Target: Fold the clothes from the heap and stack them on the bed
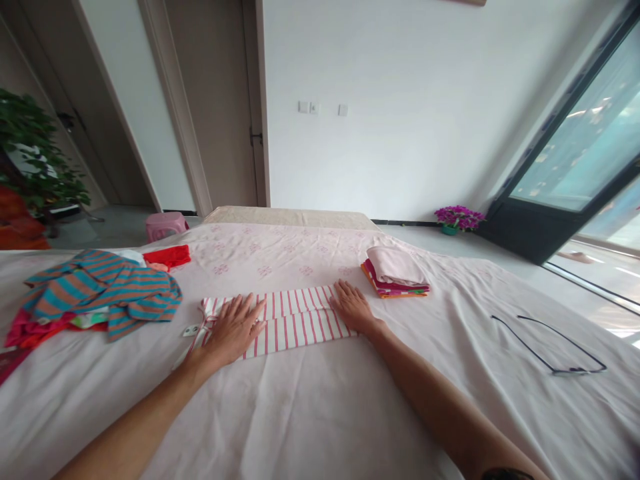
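A pale sheet carries everything here, and near its middle, about midway between left and right edges, lies a white garment with red stripes, folded into a long band running crosswise. Both hands rest on it, open and palm down, gripping nothing: the left hand spreads its fingers over the gathered left end, just beside a small tag, while the right hand lies flat on the right end. Set so far apart, the palms probably keep the band stretched and smooth without pinching it. Toward the sheet's left edge, a blue-and-orange striped garment lies rumpled over other loose cloth, seemingly kept apart from the neat folded stack just beyond the right hand, on the far right. That stack is squared up, a pale pink piece on top of brighter ones, which likely keeps it steady. Glasses lie toward the right edge with their arms unfolded, apparently put aside, well clear of both hands.
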`<state>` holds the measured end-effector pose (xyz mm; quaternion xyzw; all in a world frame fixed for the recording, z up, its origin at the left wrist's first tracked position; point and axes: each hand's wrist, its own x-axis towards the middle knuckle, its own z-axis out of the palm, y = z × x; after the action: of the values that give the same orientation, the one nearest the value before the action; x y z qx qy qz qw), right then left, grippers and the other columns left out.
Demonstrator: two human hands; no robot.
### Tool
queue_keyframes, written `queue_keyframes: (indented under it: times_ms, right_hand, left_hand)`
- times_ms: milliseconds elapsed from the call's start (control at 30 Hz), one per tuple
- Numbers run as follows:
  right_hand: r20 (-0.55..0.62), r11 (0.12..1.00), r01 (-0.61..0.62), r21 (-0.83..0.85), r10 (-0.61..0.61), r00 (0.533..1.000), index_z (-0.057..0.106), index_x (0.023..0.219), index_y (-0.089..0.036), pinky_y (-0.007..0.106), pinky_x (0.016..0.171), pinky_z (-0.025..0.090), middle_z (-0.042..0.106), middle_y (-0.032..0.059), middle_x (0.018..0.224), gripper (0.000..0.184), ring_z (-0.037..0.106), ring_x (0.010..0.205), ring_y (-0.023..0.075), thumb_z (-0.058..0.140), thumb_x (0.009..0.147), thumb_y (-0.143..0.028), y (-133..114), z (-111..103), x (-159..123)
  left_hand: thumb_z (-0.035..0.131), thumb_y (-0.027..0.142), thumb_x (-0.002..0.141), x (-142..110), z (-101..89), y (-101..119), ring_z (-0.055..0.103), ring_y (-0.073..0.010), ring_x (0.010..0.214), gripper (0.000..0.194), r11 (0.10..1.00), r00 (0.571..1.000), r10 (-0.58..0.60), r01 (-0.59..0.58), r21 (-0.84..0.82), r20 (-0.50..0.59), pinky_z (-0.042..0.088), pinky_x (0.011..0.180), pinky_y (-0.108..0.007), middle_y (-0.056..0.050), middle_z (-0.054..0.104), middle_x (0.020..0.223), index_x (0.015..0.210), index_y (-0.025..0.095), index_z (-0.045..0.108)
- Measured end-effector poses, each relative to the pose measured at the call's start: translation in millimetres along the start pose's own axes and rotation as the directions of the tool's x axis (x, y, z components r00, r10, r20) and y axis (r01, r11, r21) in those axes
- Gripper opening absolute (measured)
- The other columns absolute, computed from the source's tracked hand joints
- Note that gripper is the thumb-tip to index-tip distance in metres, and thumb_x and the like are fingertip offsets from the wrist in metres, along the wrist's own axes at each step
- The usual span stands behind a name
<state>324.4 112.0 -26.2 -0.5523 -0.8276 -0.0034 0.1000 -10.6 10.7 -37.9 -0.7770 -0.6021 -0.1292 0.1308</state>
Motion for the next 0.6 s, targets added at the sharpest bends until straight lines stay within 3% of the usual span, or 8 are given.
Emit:
queue_keyframes:
  times_ms: [167, 467, 600]
  right_hand:
    - [-0.028, 0.997, -0.077, 0.019, 0.077, 0.997, 0.042, 0.142, -0.016, 0.043, 0.111, 0.026, 0.041, 0.0152, 0.148, 0.053, 0.036, 0.136, 0.0261, 0.033, 0.098, -0.044, 0, -6, -2]
    - [-0.152, 0.988, -0.154, 0.01, 0.154, 0.976, 0.053, 0.128, -0.02, 0.043, 0.092, 0.038, 0.059, 0.0158, 0.121, 0.049, 0.049, 0.113, 0.0303, 0.05, 0.091, -0.051, -5, -13, -5]
    - [-0.098, 0.972, -0.23, 0.049, 0.234, 0.967, 0.053, 0.124, -0.021, 0.041, 0.085, 0.041, 0.059, 0.0165, 0.115, 0.052, 0.052, 0.109, 0.0318, 0.055, 0.086, -0.056, -4, -22, -1]
  left_hand:
    - [0.041, 0.046, 0.093, -9, -5.0, 0, 0.036, -0.0358, 0.137, 0.052, 1.0, 1.0, -0.002, 0.002, 0.024, 0.023, 0.029, 0.109, -0.054, -0.01, 0.042, 0.15, 0.142, 0.029, 0.046]
    - [0.043, 0.045, 0.093, -9, -8.2, 1, 0.037, -0.032, 0.137, 0.048, 0.999, 1.0, -0.017, 0.018, -0.042, 0.015, 0.03, 0.109, -0.052, -0.008, 0.044, 0.149, 0.139, 0.032, 0.05]
    - [0.043, 0.045, 0.093, -10, -9.9, 1, 0.038, -0.0306, 0.136, 0.047, 0.998, 1.0, -0.026, 0.026, -0.048, 0.007, 0.029, 0.11, -0.05, -0.007, 0.045, 0.149, 0.137, 0.032, 0.051]
